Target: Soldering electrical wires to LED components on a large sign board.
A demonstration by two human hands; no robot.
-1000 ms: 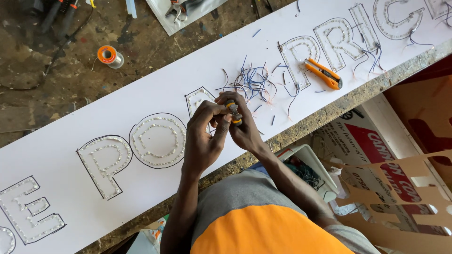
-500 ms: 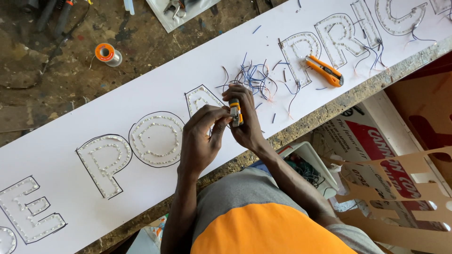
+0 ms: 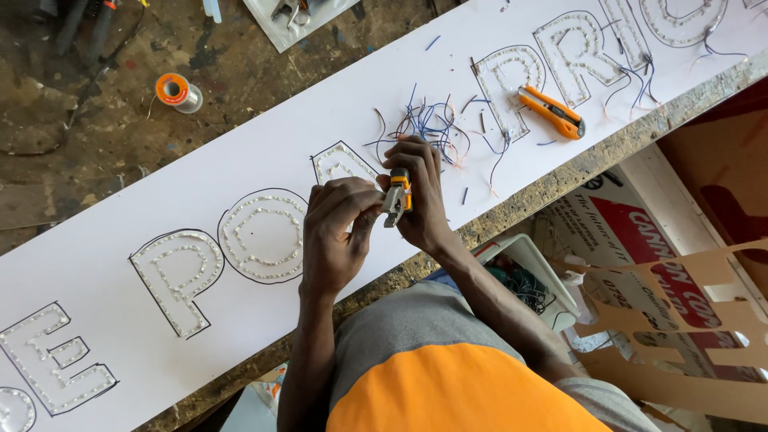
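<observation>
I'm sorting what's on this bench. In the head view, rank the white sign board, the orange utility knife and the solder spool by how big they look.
1. white sign board, spanning the frame.
2. orange utility knife.
3. solder spool, slightly smaller than the knife; all three lie at bench level, so the ranking seems fair.

Worn, stained desk (image 3: 96, 168) carries a long white sign board (image 3: 240, 152) laid diagonally, letters outlined and studded. Directly on the desk: an orange solder spool (image 3: 178, 92), beside the board's far edge.
</observation>
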